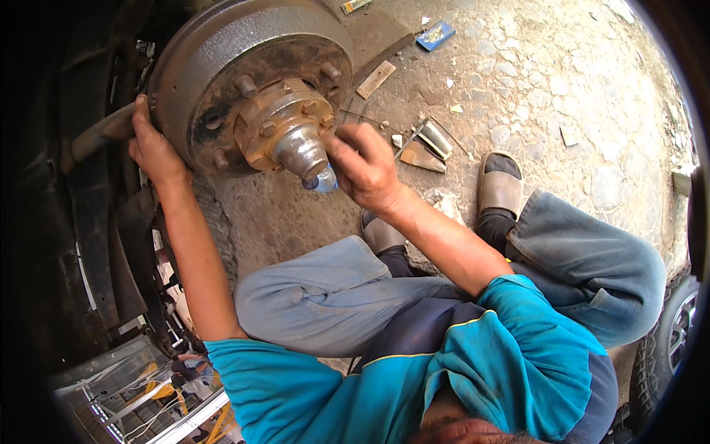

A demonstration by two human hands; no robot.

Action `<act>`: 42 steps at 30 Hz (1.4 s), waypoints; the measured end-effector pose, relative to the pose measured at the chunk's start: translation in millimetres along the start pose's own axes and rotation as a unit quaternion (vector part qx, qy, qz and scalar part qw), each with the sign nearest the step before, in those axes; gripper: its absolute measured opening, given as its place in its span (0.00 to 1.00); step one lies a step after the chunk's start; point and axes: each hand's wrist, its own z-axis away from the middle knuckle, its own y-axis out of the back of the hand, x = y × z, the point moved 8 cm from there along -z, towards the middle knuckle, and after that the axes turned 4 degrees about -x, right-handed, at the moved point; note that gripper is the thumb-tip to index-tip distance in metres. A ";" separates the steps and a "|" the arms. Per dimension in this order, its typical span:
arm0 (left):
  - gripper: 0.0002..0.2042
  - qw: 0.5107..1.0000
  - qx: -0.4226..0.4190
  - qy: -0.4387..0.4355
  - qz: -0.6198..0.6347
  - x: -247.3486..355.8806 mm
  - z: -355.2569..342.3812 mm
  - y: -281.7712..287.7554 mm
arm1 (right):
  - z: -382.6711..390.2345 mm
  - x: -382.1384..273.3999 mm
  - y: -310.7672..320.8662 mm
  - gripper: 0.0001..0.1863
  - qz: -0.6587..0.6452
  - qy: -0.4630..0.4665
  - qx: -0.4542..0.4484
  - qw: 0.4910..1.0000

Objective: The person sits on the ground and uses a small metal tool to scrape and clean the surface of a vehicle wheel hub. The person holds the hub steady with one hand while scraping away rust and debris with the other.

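A rusty brake drum with studs around its face is at the upper left, upright on the vehicle's axle. A bolted hub with a shiny round end sticks out of its middle. My left hand is against the drum's back edge on the left, gripping it; some fingers are hidden. Beside the hub's right side is my right hand, its fingers curled and closed. Whatever they may hold is too small to make out. A clear blue object shows just below the hub end, partly covered.
Several tools and metal pieces lie on the stone ground to the right. Farther off are a small wooden block and a blue box. Dark vehicle parts fill the left side. A tyre stands at the lower right.
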 end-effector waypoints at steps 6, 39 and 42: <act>0.23 1.000 -0.007 0.029 -0.007 -3.3 0.5 2.4 | -2.4 0.8 3.3 0.20 0.002 0.024 -0.014 1.000; 0.23 0.999 -0.008 0.025 -0.023 0.4 2.2 -1.3 | 2.2 5.2 1.3 0.20 0.017 0.001 -0.010 1.000; 0.23 1.000 -0.010 0.014 -0.015 1.6 -0.5 -3.5 | 2.0 2.1 -0.9 0.20 0.001 0.007 -0.016 1.000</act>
